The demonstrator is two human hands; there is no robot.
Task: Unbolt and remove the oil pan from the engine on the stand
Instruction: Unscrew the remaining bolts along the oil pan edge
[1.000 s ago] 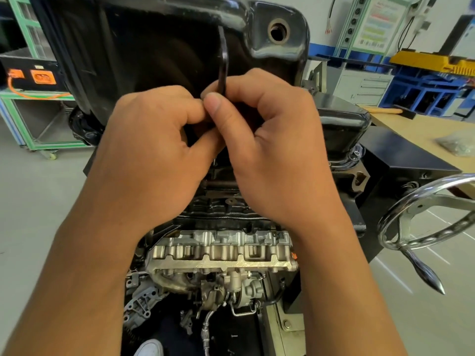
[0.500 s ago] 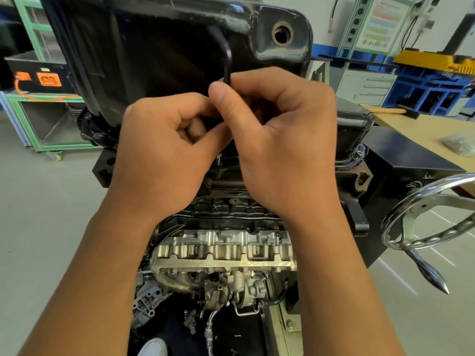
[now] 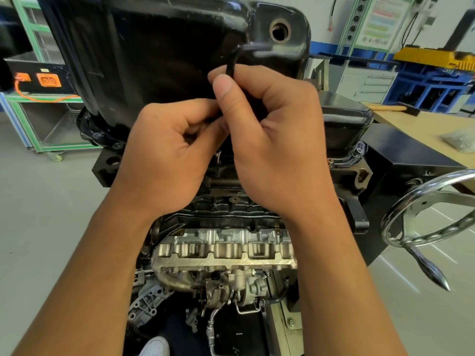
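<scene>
Hex key (image 3: 230,65) is standing nearly upright against the near wall of the oil pan (image 3: 154,60), its short leg pointing right, just below the pan's drain hole (image 3: 280,30). The right hand (image 3: 277,129) is gripping the long shaft, thumb pressing on the front. The left hand (image 3: 167,155) is curling in lower down, touching that thumb; I cannot tell whether its grip is on the key. The key's tip is hidden behind both hands, probably sitting in a bolt on the pan's lower flange, so the turn would be running about that upright axis. The pan is sitting upside down on the engine (image 3: 226,250), its inside hidden and the drain hole showing no plug.
</scene>
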